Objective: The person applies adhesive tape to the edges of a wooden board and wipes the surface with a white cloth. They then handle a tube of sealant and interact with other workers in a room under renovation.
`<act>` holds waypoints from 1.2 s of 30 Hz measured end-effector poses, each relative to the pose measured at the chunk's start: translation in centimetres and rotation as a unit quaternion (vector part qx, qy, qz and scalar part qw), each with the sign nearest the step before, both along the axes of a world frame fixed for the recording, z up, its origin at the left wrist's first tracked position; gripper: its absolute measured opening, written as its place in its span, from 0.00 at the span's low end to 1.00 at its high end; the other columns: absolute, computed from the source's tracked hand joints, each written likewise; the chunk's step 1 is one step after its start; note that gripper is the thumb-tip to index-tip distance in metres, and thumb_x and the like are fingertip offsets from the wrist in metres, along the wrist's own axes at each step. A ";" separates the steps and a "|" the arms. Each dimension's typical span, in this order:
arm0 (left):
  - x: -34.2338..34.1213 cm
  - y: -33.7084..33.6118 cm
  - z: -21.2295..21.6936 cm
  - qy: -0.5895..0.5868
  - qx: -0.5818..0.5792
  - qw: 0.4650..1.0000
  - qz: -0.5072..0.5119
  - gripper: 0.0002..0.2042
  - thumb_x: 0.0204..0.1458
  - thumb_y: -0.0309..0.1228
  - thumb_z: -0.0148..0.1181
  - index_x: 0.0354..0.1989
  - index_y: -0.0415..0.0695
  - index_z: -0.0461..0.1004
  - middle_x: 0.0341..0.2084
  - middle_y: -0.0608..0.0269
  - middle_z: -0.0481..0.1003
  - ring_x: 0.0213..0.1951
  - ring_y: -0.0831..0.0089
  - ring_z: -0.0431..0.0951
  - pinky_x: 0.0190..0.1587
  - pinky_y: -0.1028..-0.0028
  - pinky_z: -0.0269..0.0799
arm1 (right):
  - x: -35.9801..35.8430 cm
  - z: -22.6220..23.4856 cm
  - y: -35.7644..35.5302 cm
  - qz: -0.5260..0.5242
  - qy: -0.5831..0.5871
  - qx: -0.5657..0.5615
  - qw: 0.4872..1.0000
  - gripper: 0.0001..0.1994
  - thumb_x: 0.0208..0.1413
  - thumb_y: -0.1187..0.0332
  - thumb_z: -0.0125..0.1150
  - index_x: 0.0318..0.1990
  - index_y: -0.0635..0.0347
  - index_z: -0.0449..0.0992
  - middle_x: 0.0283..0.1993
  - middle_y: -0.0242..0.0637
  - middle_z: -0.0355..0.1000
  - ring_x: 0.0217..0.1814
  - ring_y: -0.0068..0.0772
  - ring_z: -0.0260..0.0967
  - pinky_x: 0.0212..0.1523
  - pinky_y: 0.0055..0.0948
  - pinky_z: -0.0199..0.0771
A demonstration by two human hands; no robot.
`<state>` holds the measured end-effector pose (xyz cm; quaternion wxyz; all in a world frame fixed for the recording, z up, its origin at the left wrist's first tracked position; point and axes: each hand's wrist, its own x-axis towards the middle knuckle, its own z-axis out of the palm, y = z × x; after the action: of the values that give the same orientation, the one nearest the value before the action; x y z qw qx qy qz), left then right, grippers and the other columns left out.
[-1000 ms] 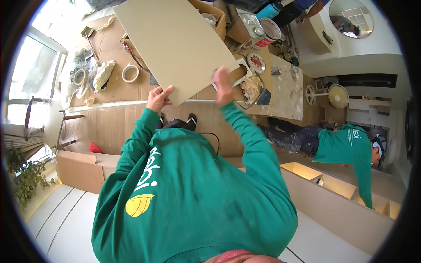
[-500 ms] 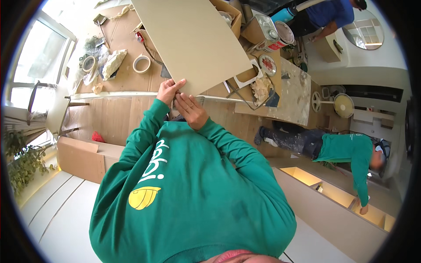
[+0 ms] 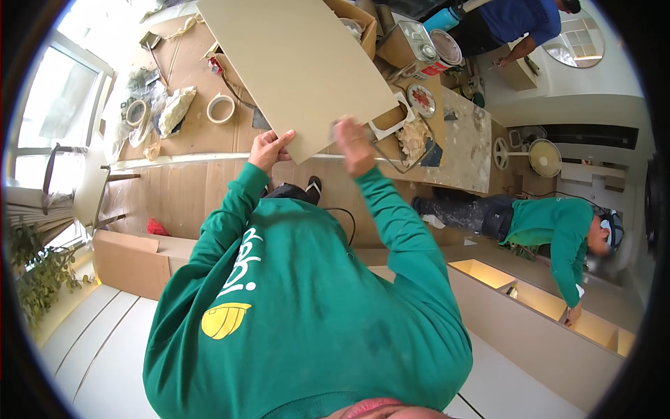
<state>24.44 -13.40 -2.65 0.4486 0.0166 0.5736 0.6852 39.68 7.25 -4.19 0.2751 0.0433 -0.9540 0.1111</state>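
- A roll of tape (image 3: 221, 108) lies on the brown floor covering (image 3: 188, 63) near the window side, with a crumpled pale rag (image 3: 174, 108) just beside it and a second, smaller tape roll (image 3: 135, 112) further toward the window.
- Paint cans (image 3: 434, 50) stand by open cardboard boxes (image 3: 391, 42) past the panel's far edge; a small dish with red marks (image 3: 421, 100) sits close to them.
- A stone-topped bench (image 3: 466, 140) carries a wad of rags (image 3: 413, 137) at its near corner, right next to the right hand.
- A co-worker in a green top (image 3: 551, 227) leans over a long pale cabinet (image 3: 530, 328) off to the right; another person in blue (image 3: 520, 24) bends at the far end of the room.
- A cardboard box (image 3: 132, 258) rests on the floor at the left, near a potted plant (image 3: 38, 272).
- The beige panel (image 3: 293, 66) is held up in the air, tilted, its broad face covering much of the floor and boxes behind it.
- The left hand (image 3: 267, 149) is closed on the panel's near corner, fingers wrapped over the edge, pinching it.
- The right hand (image 3: 354, 144) is against the near long edge a little further along; it is blurred, so I cannot tell whether it truly grips.
- The panel extends up and away from both hands.
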 end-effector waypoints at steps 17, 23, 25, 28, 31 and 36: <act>-0.7 -0.9 -1.9 0.024 -0.013 0.999 -0.024 0.17 0.54 0.41 0.66 0.41 0.38 0.75 0.30 0.65 0.76 0.28 0.79 0.75 0.32 0.77 0.77 | 3.5 -1.2 18.1 -0.323 0.091 -0.133 0.933 0.26 0.60 0.81 0.41 0.67 0.65 0.59 0.70 0.54 0.56 0.74 0.50 0.52 0.72 0.36 0.52; 4.8 0.1 3.9 0.497 -0.163 0.845 0.106 0.28 0.53 0.35 0.65 0.60 0.36 0.64 0.55 0.47 0.69 0.59 0.56 0.69 0.57 0.58 0.69 | 9.3 -2.6 10.5 -0.391 0.204 -0.296 0.847 0.22 0.63 0.77 0.42 0.66 0.67 0.62 0.66 0.54 0.64 0.68 0.47 0.62 0.64 0.35 0.62; 6.3 -0.3 5.2 0.667 -0.201 0.718 -0.001 0.38 0.50 0.37 0.64 0.68 0.36 0.54 0.67 0.43 0.55 0.71 0.48 0.50 0.71 0.47 0.41 | 12.4 -4.7 8.1 -0.471 0.178 -0.349 0.790 0.21 0.62 0.77 0.43 0.63 0.70 0.65 0.61 0.56 0.68 0.64 0.51 0.67 0.60 0.36 0.66; 8.0 2.7 6.5 0.705 -0.237 0.626 -0.233 0.42 0.50 0.42 0.65 0.69 0.34 0.51 0.68 0.42 0.52 0.72 0.50 0.46 0.72 0.47 0.36 | 17.6 -9.8 5.8 -0.512 0.179 -0.374 0.752 0.21 0.63 0.74 0.44 0.63 0.68 0.66 0.59 0.57 0.70 0.61 0.52 0.69 0.58 0.38 0.67; 8.4 6.9 6.3 0.720 -0.258 0.573 -0.294 0.48 0.47 0.45 0.66 0.70 0.33 0.46 0.70 0.43 0.47 0.73 0.53 0.43 0.72 0.48 0.32 | 21.2 -11.7 4.2 -0.530 0.163 -0.401 0.729 0.21 0.64 0.73 0.44 0.63 0.68 0.66 0.59 0.56 0.70 0.60 0.51 0.69 0.59 0.38 0.66; 8.2 16.1 5.6 0.770 -0.222 0.513 -0.307 0.49 0.46 0.48 0.66 0.70 0.34 0.46 0.70 0.45 0.47 0.73 0.53 0.45 0.72 0.49 0.36 | 27.8 -14.2 4.2 -0.584 0.149 -0.439 0.667 0.21 0.65 0.73 0.41 0.64 0.68 0.65 0.60 0.55 0.70 0.60 0.49 0.69 0.60 0.37 0.65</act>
<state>32.64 2.69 2.93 0.0026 0.6125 0.7870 0.0737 67.50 11.46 -18.36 0.4093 -0.6324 -0.5716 0.3252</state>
